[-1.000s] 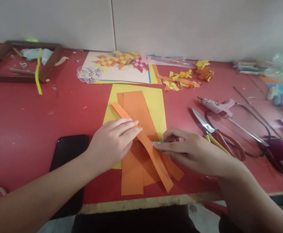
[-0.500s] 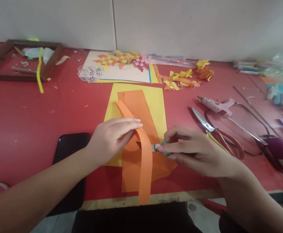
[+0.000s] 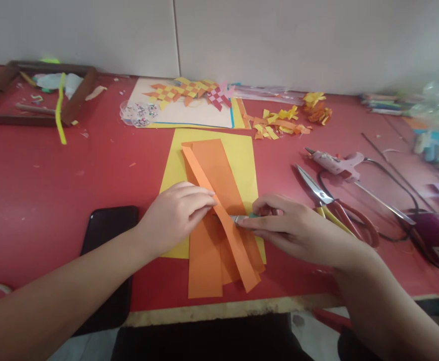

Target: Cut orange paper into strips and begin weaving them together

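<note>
The left hand [image 3: 179,210] pinches an orange strip [image 3: 237,245] aslant over orange paper [image 3: 204,265] on the desk [image 3: 53,190], apparently to steady it, while the right hand [image 3: 294,228] grips a knife [image 3: 238,219] whose blade passes beneath the strip.

The person's bare left forearm [image 3: 87,276] slants up from the lower left toward the long, narrow orange paper strip, its wrist nearly straight. The bare left hand [image 3: 176,213] sits on the strip's [image 3: 235,240] left side, back upward, fingers bunched together and bent slightly, their tips and the thumb closed on its left edge. The bare right forearm [image 3: 388,301] rises from the lower right, its wrist bent toward the strip. The bare right hand [image 3: 290,225] lies to the strip's right, fingers curled in a grip, one finger stretched toward its right edge.
</note>
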Available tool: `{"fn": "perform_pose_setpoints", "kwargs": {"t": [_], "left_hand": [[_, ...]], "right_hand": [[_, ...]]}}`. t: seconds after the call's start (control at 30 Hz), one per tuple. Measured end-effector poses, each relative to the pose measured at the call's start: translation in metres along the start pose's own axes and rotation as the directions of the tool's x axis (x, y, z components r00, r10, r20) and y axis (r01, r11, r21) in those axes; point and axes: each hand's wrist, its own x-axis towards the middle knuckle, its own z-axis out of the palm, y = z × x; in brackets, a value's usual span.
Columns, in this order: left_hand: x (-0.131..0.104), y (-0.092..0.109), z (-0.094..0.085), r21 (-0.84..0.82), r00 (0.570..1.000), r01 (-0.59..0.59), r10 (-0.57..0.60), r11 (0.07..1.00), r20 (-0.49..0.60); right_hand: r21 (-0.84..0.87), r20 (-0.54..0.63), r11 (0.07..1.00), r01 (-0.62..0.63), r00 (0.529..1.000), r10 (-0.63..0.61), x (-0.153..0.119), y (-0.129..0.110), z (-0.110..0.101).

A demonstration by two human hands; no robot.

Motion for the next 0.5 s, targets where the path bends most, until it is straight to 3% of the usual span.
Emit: {"fn": "perform_pose_setpoints", "kwargs": {"t": [0.3, 0.5], "left_hand": [[0.0, 0.009, -0.002, -0.049, 0.997, -0.057, 0.06, 0.997, 0.052], [0.001, 0.017, -0.002, 0.026, 0.999, 0.034, -0.034, 0.999, -0.01]], "right_hand": [[-0.005, 0.017, 1.0, 0.007, 1.0, -0.007, 0.002, -0.003, 0.003], [0.005, 0.036, 1.0, -0.009, 0.999, 0.009, 0.003, -0.002, 0.007]]}}
